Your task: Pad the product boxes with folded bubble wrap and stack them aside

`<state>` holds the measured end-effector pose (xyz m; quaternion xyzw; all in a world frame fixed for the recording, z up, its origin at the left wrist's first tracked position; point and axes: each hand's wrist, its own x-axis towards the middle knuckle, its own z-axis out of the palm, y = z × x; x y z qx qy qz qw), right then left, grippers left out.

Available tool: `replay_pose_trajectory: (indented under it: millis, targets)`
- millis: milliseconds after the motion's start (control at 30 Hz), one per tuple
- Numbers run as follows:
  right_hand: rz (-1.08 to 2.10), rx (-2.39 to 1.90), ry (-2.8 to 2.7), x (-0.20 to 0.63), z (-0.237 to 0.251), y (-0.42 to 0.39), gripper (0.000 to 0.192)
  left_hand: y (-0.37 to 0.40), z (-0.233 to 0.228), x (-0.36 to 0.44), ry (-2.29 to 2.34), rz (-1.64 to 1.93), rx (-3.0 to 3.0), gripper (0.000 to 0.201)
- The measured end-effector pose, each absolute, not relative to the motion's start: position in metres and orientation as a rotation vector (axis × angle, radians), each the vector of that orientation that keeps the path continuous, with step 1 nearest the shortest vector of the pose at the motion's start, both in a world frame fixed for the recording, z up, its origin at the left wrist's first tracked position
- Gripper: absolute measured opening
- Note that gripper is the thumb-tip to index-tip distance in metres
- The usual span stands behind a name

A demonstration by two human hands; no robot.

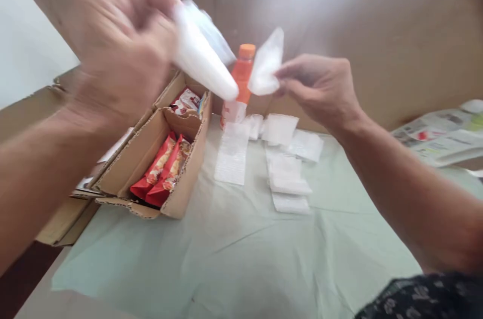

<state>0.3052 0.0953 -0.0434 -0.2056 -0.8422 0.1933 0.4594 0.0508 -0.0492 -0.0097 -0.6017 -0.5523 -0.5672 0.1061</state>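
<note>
My left hand, smeared by motion, is raised at the upper left and pinches a few soft white folded packing sheets. Between the thumb and fingers of my right hand is a smaller white packing sheet, held up with its tip pointing upward. Whether these are foam or bubble wrap I cannot tell. Behind the held sheets stands an orange bottle with an orange cap, partly hidden. Below my hands, several white folded packets lie overlapping on the pale green cloth.
At the left, a cardboard box holds red snack packets in its near section and more packs in the far one. A cardboard wall rises behind. Printed plastic packaging lies at the right.
</note>
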Motion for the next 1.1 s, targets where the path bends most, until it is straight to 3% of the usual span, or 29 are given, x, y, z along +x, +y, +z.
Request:
replay_pose_trajectory:
  millis: [133,233,300,500,667,733,900,1100]
  targets:
    - [0.445,-0.736,-2.015,0.370,-0.080,0.113,0.014,0.001,-0.024,0.143,-1.711,-1.526,-1.962,0.023]
    - [0.386,-0.910,-2.169,0.385,-0.092,0.130,0.024,0.045,-0.065,0.193,-1.892,-1.489,-1.846,0.025]
    - [0.425,-1.028,-2.253,0.395,-0.100,0.136,0.033,0.056,-0.105,0.219,-2.277,-1.243,-1.865,0.027]
    - [0.556,-1.119,-2.437,0.465,-0.163,0.096,0.039,-0.002,-0.219,0.265,-2.481,-0.972,-2.018,0.045]
    - [0.516,-1.093,-2.765,0.496,-0.234,0.038,0.081,-0.080,-0.270,0.265,-2.503,-0.922,-2.024,0.055]
    - [0.460,-1.129,-2.712,0.489,-0.256,0.025,0.073,-0.105,-0.283,0.259,-2.507,-0.919,-1.996,0.055]
    - [0.429,-1.111,-2.408,0.465,-0.281,0.019,0.026,-0.131,-0.297,0.241,-2.486,-1.065,-1.862,0.055]
    - [0.435,-0.989,-2.166,0.481,-0.244,0.009,0.023,-0.095,-0.286,0.219,-2.544,-1.150,-1.735,0.061]
